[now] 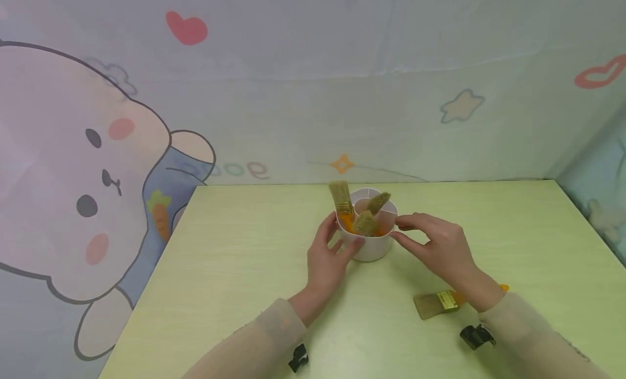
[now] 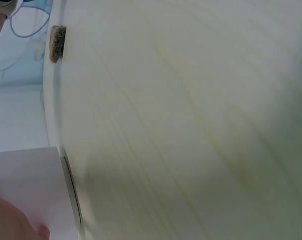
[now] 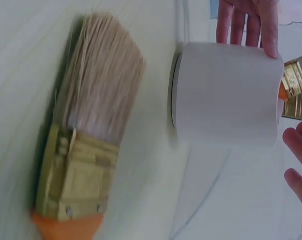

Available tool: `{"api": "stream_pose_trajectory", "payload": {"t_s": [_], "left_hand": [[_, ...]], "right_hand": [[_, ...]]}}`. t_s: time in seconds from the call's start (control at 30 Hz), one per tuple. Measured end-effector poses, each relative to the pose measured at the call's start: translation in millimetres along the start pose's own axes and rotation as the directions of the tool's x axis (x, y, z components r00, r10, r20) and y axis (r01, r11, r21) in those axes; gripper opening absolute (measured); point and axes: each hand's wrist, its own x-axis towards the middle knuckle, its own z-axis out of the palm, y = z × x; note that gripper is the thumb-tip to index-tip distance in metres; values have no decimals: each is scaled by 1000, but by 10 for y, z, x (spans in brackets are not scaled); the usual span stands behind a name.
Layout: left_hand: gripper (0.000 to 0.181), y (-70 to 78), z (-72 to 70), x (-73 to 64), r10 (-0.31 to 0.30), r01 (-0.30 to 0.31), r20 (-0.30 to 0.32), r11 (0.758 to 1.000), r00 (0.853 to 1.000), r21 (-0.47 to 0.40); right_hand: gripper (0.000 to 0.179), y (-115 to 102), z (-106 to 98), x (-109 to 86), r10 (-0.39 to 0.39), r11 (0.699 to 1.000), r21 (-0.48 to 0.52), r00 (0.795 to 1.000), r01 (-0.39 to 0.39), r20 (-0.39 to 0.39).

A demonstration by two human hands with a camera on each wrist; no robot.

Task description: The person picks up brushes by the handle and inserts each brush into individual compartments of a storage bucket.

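Note:
A white round pen holder (image 1: 373,250) with inner dividers stands on the table, with paintbrushes bristle-end up inside. One flat paintbrush (image 1: 342,198) leans out at its left; two more bristle heads, a nearer one (image 1: 364,224) and a farther one (image 1: 379,203), show in the middle. My left hand (image 1: 326,263) holds the holder's left side, thumb on the front wall. At the right rim is my right hand (image 1: 444,246), thumb and fingers spread apart; the right wrist view shows its fingertips (image 3: 294,176) beside the opening. Another paintbrush (image 1: 431,305) lies near my right wrist, its orange handle partly hidden.
The pale yellow table (image 1: 235,248) reaches back to a printed cloth backdrop (image 1: 303,112) with a cartoon bear on the left. Black straps hang at both sleeves, one by the left (image 1: 299,358) and one by the right (image 1: 476,336).

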Motion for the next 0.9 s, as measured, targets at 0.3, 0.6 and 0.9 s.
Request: {"api": "stream_pose_trajectory", "payload": {"t_s": [0.3,0.6,0.9], "left_hand": [[75,14,-42,9,26,-26,33,1000,999,7],[77,-29,-92,48,38,-39,70,999,997,9],[79,43,-144,39,-10,11,97,1000,995,-11]], "right_hand": [[40,148,-177,12,40,997,-65,998,-37,42],[40,261,-291,-40,130,989,-83,984,-121,122],[39,329,-343,-79,161,983,-107,976,-146,146]]}}
